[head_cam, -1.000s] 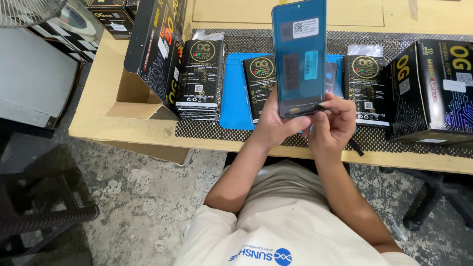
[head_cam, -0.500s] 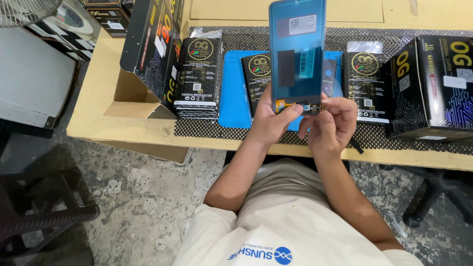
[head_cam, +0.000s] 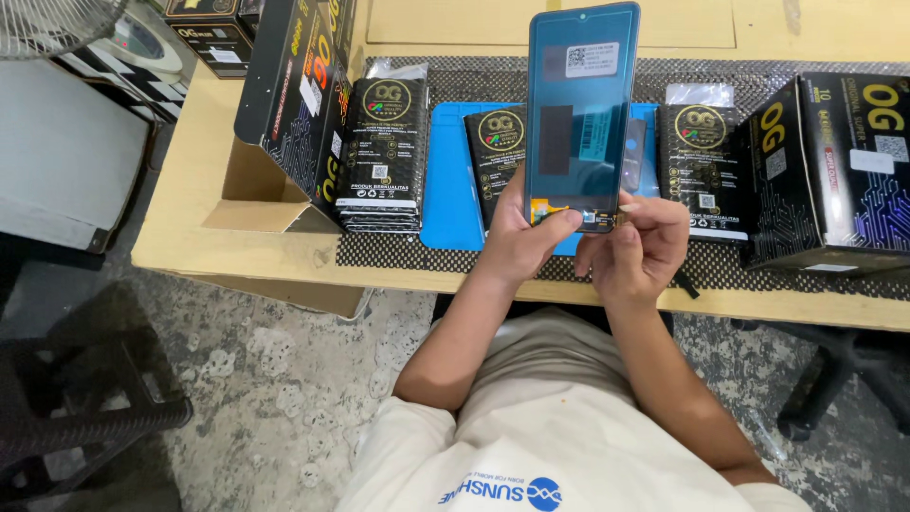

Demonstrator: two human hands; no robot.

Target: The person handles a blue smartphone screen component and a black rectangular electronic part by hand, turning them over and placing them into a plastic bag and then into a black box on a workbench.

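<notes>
Head view: in the upper middle of the frame both hands hold up a flat phone screen panel (head_cam: 580, 114), upright, its glossy blue-green face toward the camera. The left hand (head_cam: 519, 237) wraps the panel's lower left corner, its grip pressed onto the panel with the thumb lying across the bottom edge. The right hand (head_cam: 637, 248) meets the lower right corner, fingers curled and pinching the bottom edge of the panel just beside the left thumb.

Behind the panel, a blue mat (head_cam: 450, 180) lies on a dark patterned liner (head_cam: 398, 248) that covers the tan counter (head_cam: 194, 204). On the mat, left of the panel, stands a black flat packet (head_cam: 495, 152). A stack of similar black packets (head_cam: 382, 156) sits at centre left, another packet (head_cam: 703, 171) at centre right. A large black carton (head_cam: 294, 85) leans open at upper left; another black carton (head_cam: 834, 171) stands at the right edge.
</notes>
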